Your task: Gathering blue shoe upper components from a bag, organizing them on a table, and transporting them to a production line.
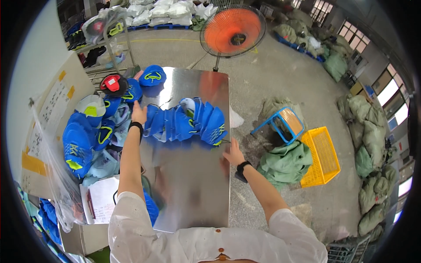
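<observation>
Both arms were stretched forward over a steel table (188,193), sleeves white, a dark band on each wrist. The left hand (138,113) was raised at the left end of a row of blue shoe uppers (186,122), fingers spread and open, touching or just short of the endmost piece; whether it had hold of anything could not be told. The right hand (233,153) lay open, fingers splayed, at the table's right edge just below the row's right end, gripping nothing.

The row lay across the far half of the table, its long axis running left to right and sagging slightly toward the right. The pieces were overlapped like shingles, flat, curved, blue fabric with yellow-green trim and pale linings showing in places.

The tabletop was brushed, reflective metal, rectangular. To its left sat a loose pile of more blue uppers (90,136), and near the front a clipboard with paper (103,199). Beyond the table stood an orange fan (233,30). On the concrete floor to the right: a blue stool (283,125), a yellow plastic crate (322,155) and green sacks (287,162).
</observation>
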Demonstrator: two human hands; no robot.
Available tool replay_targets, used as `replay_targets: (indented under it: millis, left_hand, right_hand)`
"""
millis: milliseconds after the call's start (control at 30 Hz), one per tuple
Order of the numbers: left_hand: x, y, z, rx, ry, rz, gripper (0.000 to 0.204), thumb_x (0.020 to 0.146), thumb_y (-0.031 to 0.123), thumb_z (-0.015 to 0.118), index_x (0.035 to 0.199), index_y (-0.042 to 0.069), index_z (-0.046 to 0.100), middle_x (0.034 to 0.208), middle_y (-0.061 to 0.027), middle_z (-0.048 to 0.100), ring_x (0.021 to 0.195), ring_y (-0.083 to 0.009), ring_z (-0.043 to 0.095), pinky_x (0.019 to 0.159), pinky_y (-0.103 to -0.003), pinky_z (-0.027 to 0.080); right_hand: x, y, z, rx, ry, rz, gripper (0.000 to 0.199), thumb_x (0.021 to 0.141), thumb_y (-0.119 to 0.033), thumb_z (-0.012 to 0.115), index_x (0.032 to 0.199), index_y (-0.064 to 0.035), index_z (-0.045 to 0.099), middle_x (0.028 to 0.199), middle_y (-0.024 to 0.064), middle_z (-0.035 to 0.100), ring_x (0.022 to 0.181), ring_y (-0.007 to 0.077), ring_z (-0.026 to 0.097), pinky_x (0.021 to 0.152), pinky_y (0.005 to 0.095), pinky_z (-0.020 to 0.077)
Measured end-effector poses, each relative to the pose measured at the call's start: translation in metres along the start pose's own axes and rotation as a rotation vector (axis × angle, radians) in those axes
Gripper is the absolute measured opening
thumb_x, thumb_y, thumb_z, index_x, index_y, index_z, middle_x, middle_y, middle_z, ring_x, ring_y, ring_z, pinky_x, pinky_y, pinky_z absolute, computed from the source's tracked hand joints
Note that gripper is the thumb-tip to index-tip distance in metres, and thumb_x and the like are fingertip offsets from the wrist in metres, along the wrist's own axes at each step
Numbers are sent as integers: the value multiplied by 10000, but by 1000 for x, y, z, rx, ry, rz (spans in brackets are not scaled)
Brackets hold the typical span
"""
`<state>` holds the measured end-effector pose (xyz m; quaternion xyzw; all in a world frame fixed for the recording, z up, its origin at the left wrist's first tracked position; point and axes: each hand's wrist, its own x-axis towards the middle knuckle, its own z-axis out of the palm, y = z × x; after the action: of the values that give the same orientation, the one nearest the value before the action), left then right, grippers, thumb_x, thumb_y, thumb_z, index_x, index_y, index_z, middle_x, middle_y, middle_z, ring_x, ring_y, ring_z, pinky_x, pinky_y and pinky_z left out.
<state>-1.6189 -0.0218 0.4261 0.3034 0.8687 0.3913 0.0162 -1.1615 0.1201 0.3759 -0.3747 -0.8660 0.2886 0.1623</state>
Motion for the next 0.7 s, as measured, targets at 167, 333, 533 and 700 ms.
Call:
replay_targets:
  millis: [167,333,533,700]
  left_hand:
    - [-8,33,44,-138,-108,-193,558,816,288,532,1225,-60,382,834,-211,622,810,-300,600,709,-364,443]
    - [-35,2,40,-43,115,-136,369,843,341,472,863,-8,590,828,-202,607,800,-372,565,723,-433,423]
    - [-124,35,7,566,236,350,265,738,223,609,939,58,560,795,-129,581,760,-282,566,644,-429,441]
    - [-207,224,-80,-773,84,152,178,884,121,426,824,23,563,772,-52,597,610,-132,589,554,-279,465]
  right_hand:
    - [63,38,-3,561,-228,65,532,801,-189,536,1271,-32,342,1194,211,420,1087,355,447,884,388,391]
    - [68,8,15,-23,-203,-63,312,838,-322,466,939,-50,582,1006,155,504,920,354,520,763,432,445]
    - [60,-3,26,63,-305,-279,195,729,-154,503,798,16,570,740,170,605,740,325,575,684,414,473]
    - [87,75,-20,1165,-600,507,246,780,-234,561,1011,-149,540,1111,45,503,1015,213,489,726,400,438]
